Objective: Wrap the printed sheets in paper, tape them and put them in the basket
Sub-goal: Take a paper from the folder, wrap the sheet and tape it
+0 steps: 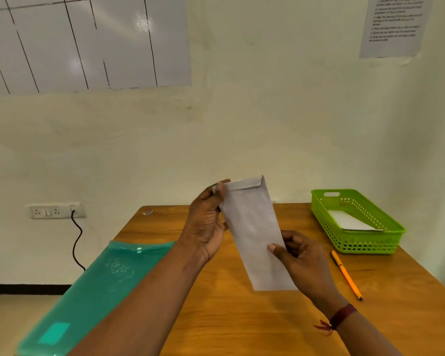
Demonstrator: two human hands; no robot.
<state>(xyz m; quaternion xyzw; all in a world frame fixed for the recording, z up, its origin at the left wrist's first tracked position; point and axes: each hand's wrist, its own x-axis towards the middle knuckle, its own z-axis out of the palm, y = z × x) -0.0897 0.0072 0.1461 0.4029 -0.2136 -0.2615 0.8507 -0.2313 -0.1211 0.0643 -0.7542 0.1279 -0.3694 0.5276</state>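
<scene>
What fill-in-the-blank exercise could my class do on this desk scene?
1. The left hand and right hand hold a white ____.
2. The basket is coloured ____.
3. The orange pen lies on the wooden ____.
Answers: envelope; green; table.

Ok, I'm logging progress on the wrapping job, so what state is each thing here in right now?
Paper packet: held tilted above the table.
Left hand: pinches its top corner.
Right hand: pinches its lower part.
Basket: on the table, holding a second packet.
Pen: lying flat, untouched.
Folder: lying flat, overhanging the table's left edge.
Cable: plugged into the wall socket.
</scene>
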